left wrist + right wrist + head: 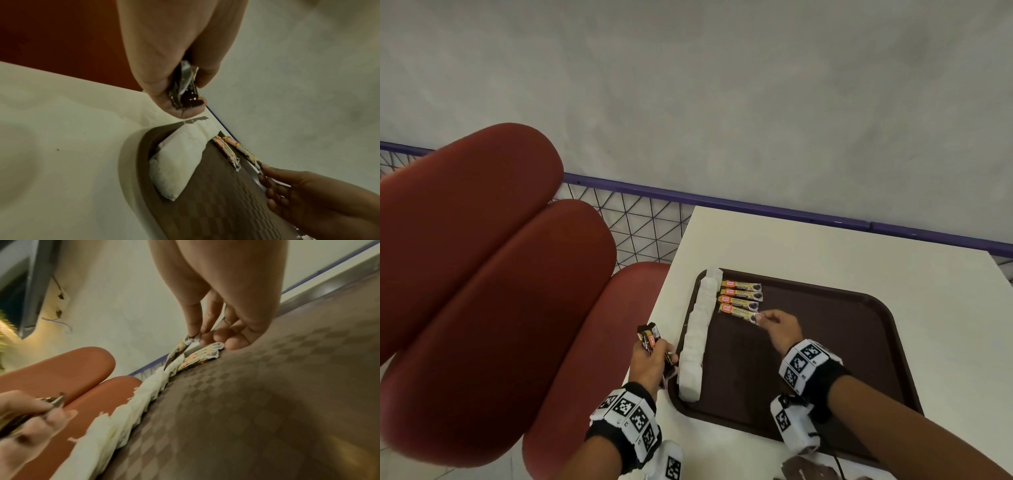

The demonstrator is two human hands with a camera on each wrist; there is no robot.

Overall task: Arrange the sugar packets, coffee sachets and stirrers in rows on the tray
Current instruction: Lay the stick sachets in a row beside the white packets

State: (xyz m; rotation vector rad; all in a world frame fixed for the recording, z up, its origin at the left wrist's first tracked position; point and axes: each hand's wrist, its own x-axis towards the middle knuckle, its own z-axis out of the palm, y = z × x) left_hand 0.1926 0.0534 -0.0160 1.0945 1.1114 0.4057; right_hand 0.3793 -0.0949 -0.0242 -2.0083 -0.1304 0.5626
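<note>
A dark brown tray (pixel 825 342) lies on the white table. White sugar packets (pixel 697 335) form a row along its left edge. Beside them lie several coffee sachets (pixel 741 294) stacked in a column. My right hand (pixel 774 325) pinches the end of the nearest sachet (pixel 738 313), which is tilted up at that end in the right wrist view (pixel 179 352). My left hand (pixel 650 363) hovers over the table's left edge and grips a bundle of coffee sachets (pixel 650 337), seen between thumb and fingers (pixel 185 91). No stirrers are visible.
A red padded bench (pixel 482 291) stands left of the table. A purple rail with wire mesh (pixel 640 222) runs behind. The table edge (pixel 654 325) passes under my left hand. Something dark lies at the near table edge (pixel 808 471).
</note>
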